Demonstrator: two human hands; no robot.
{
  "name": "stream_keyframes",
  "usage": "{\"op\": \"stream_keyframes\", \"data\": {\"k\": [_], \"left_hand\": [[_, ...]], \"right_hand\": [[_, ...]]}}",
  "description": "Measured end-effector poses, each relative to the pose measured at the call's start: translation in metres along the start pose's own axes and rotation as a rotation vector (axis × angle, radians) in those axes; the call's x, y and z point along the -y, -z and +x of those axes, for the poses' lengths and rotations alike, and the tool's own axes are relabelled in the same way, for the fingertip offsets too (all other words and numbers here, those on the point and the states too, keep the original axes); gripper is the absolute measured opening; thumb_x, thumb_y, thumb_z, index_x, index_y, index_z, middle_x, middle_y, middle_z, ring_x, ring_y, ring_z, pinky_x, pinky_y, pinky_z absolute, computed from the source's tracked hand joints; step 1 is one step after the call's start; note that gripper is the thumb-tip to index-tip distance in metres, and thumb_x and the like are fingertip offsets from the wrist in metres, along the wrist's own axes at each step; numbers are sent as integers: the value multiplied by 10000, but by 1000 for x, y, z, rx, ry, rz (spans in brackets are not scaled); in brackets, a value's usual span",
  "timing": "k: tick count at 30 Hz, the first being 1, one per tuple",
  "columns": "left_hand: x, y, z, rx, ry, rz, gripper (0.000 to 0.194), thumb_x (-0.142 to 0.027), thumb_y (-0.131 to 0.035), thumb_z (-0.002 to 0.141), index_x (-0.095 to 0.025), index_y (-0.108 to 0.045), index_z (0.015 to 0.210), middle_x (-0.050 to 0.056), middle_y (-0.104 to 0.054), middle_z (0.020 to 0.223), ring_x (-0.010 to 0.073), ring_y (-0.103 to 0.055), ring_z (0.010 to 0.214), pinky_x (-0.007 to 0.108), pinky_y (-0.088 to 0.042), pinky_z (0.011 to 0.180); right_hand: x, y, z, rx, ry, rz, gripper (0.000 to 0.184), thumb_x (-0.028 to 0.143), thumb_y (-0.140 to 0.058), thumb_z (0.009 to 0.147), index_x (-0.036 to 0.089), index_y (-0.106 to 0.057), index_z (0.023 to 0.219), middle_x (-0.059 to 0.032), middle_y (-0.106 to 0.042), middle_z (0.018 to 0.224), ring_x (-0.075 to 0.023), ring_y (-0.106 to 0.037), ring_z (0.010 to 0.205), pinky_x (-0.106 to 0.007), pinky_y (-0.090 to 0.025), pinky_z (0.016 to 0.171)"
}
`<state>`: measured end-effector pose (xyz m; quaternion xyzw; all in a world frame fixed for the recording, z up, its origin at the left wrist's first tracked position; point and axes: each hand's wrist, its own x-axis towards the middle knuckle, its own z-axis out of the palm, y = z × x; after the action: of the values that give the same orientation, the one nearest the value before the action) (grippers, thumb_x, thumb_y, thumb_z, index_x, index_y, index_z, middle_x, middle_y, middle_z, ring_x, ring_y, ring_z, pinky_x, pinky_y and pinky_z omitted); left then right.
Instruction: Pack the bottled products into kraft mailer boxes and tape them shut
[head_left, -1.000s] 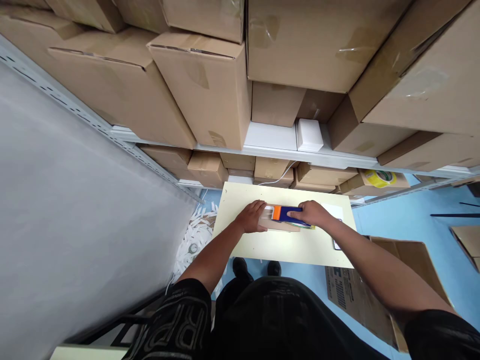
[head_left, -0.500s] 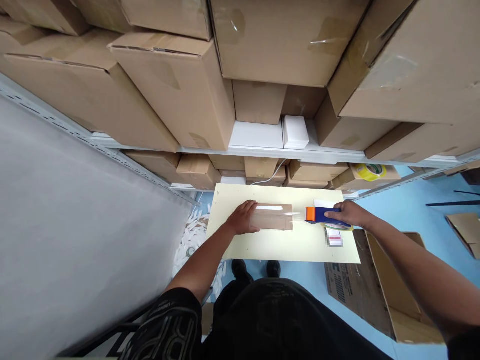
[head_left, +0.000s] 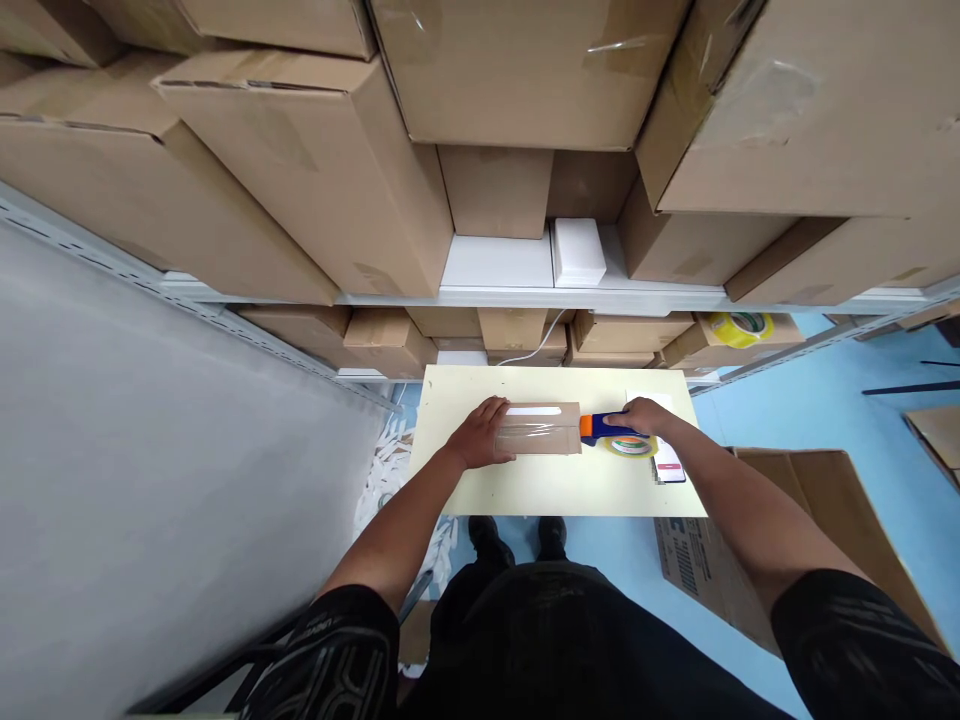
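Note:
A small, flat cardboard box lies lengthwise on the pale yellow tabletop, with clear tape running along its upper face. My left hand grips the box's left end, thumb and fingers at its edges. In my right hand is a blue tape dispenser with an orange front, which touches or nearly touches the box's right end. A roll of clear tape sits in the dispenser. Partly under my right hand and wrist, white paper and what looks like a phone lie on the table.
Shelves stacked with cardboard boxes rise behind the table. A yellow tape roll rests on a lower box at the right. An open carton stands on the floor at right; shredded paper lies at left beside the wall.
My right hand has moved left with the tape dispenser, up to the box's right end. The stretch of tape between them has shortened. My left hand stays on the box.

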<state>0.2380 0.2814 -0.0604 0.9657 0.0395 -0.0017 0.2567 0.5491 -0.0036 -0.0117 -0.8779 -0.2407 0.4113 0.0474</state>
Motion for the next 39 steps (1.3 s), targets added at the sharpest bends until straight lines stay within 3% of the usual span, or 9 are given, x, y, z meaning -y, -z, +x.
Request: {"op": "stream_keyframes", "data": {"k": [7,13,18,22,25,28,31,35,39], "left_hand": [[4,-4,-2,-40,-29,-15,1173,-633,-821,715,-137,-273,1626,206,-344,1644,423,-257,1549,550,-248,1276],[5,-1,-3,-11,-15,-14,1191,-709,-784,721,-158,-265,1640,184,-300,1682,413,-203,1575,544,-219,1281],[0,-1,-7,-47,18,-51,833,-627,-546,956,-208,-303,1634,136,-259,1711,352,-160,1600,549,-149,1291],[-8,-16,-18,-289,221,-244,746,-492,-525,993,-186,-281,1628,169,-242,1707,346,-209,1587,551,-214,1277],[-12,-38,-38,-382,433,-576,735,-449,-554,979,-215,-261,1611,189,-320,1659,329,-381,1512,539,-368,1201],[-15,-62,-61,-310,511,-813,718,-377,-637,914,-243,-328,1548,176,-423,1591,307,-480,1437,519,-433,1144],[-17,-78,-74,-256,553,-858,717,-341,-676,872,-240,-367,1512,169,-475,1552,300,-498,1417,513,-435,1138],[-19,-80,-66,-228,617,-883,741,-328,-601,919,-252,-270,1578,166,-402,1623,288,-496,1428,499,-456,1119],[-25,-65,-53,-152,591,-860,631,-322,-527,958,-237,-338,1555,131,-573,1490,250,-601,1304,473,-455,1121]], "right_hand": [[-19,-37,-14,81,-272,618,466,604,-798,745,145,-738,799,-123,-771,774,-233,-688,657,-325,-524,625],[-29,-95,-45,-165,-306,700,495,637,-618,849,157,-725,791,-136,-773,837,-254,-709,730,-322,-505,613],[-27,-143,-66,-521,-106,306,422,513,-452,961,191,-700,847,-103,-736,801,-251,-678,782,-313,-455,669],[-18,-170,-57,-656,47,-176,413,467,-463,998,149,-712,912,-178,-735,916,-304,-669,919,-398,-439,898],[-11,-181,-50,-623,53,-313,374,435,-495,997,149,-730,938,-189,-735,929,-328,-657,990,-463,-392,1005],[-8,-186,-53,-637,77,-324,302,374,-556,952,145,-729,1046,-206,-725,1027,-374,-608,1134,-517,-372,1046],[-6,-187,-61,-716,161,-209,449,331,-551,917,114,-635,1302,-224,-658,1258,-387,-531,1275,-531,-382,1085],[5,-187,-57,-609,357,28,697,298,-533,877,133,-409,1543,-185,-519,1505,-333,-456,1412,-480,-403,1149],[27,-184,-46,-432,347,166,744,281,-516,887,136,-318,1589,-185,-544,1489,-317,-541,1348,-454,-470,1089]]}}
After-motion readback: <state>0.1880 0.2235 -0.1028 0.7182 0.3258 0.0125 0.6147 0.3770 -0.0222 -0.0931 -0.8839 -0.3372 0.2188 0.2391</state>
